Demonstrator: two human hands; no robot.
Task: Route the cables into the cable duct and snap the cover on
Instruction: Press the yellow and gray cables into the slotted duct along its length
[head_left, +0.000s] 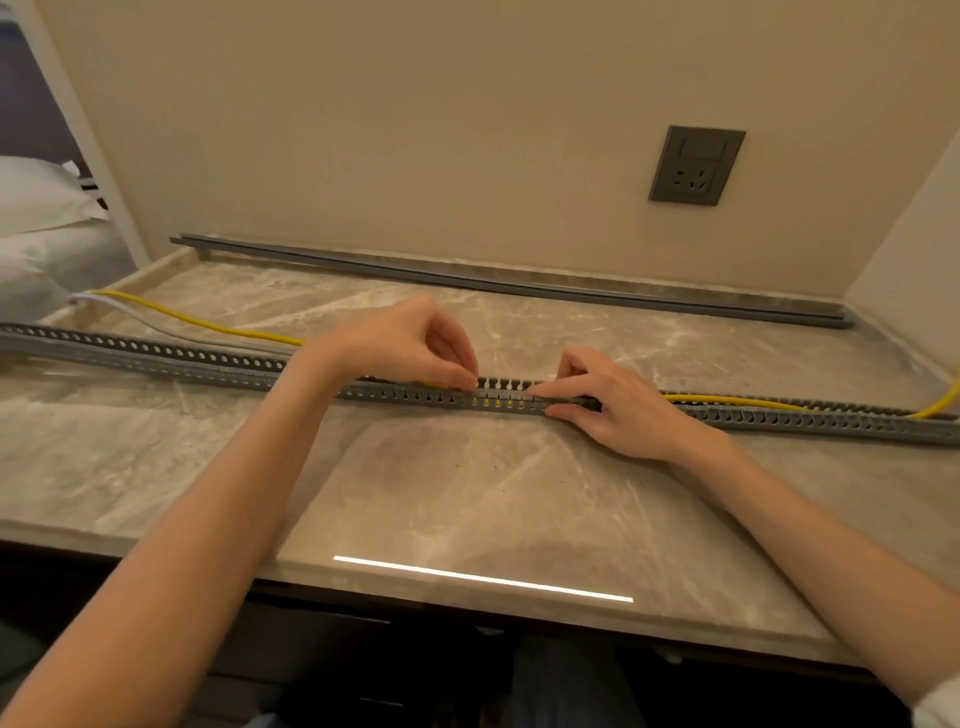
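A long grey slotted cable duct lies open across the marble counter from left to right. A yellow cable comes from the back left and runs inside the duct, showing through the slots between my hands and leaving at the far right. A white cable lies beside it on the left. My left hand pinches the cable at the duct's top edge. My right hand presses its fingertips on the duct and cable just to the right. The grey duct cover lies along the back wall.
A grey wall socket sits on the beige wall at the back right. White bedding lies beyond the counter's left end. The marble counter has its front edge close to me.
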